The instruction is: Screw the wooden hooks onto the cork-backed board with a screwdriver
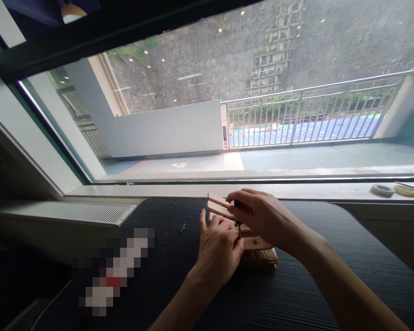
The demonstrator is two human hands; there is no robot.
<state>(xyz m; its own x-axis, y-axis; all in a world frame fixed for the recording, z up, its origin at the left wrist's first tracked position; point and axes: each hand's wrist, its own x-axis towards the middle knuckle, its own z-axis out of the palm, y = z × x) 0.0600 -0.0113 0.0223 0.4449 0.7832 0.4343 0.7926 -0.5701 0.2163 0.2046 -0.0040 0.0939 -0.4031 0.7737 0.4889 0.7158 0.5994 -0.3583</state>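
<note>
A small piece made of pale wooden slats (pixel 218 209) sits on a rough wooden block (pixel 262 258) on the dark table. My right hand (pixel 262 214) is closed around the black handle of a screwdriver (pixel 239 228), whose metal shaft points down at the slats. From the near left, my left hand (pixel 218 246) grips the slatted piece, one finger raised at its left side. Its thumb and fingertips lie close by the screwdriver's shaft. The tip of the screwdriver is hidden behind the left hand. A round hole shows in the nearest slat.
On the dark wood-grained table (pixel 331 276), a small screw (pixel 182 228) lies left of my hands. A blurred-out long object (pixel 124 266) is farther left. Rolls of tape (pixel 382 190) rest on the windowsill (pixel 317 192) at the right. A large window rises behind the table.
</note>
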